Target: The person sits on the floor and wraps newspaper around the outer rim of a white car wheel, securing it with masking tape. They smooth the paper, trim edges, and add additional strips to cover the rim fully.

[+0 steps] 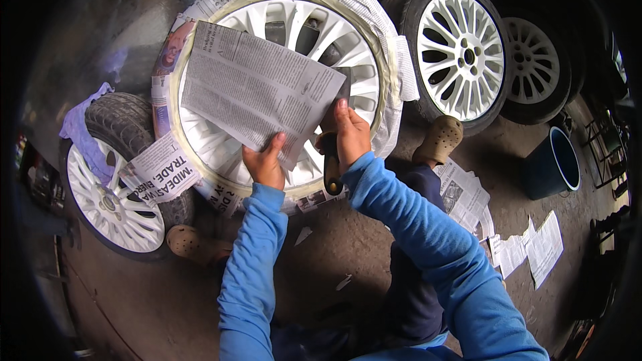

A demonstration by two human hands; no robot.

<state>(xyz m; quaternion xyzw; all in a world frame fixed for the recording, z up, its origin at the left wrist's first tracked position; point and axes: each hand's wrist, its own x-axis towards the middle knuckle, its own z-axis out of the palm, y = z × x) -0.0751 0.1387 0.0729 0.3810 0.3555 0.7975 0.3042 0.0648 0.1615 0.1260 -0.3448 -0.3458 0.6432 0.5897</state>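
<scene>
In the head view my left hand (266, 163) pinches the lower edge of a folded newspaper sheet (261, 85). My right hand (352, 133) grips a flat-bladed tool with a black handle (331, 168), probably a putty knife. The tool's dark blade is partly hidden behind the sheet's right corner, near my right thumb. Behind the sheet is a white multi-spoke alloy wheel (363, 72), partly covered by it. Cream masking tape (385, 80) rings the rim, and newspaper masking (368, 2) covers the tire around it.
A white wheel with tire (464, 55) stands at right, another wheel (531, 55) behind it. At left, a wheel (115, 200) leans under a purple cloth (88, 135). A dark bucket (546, 165) and newspaper sheets (544, 250) are on the floor. My clog-shod feet flank the masked wheel.
</scene>
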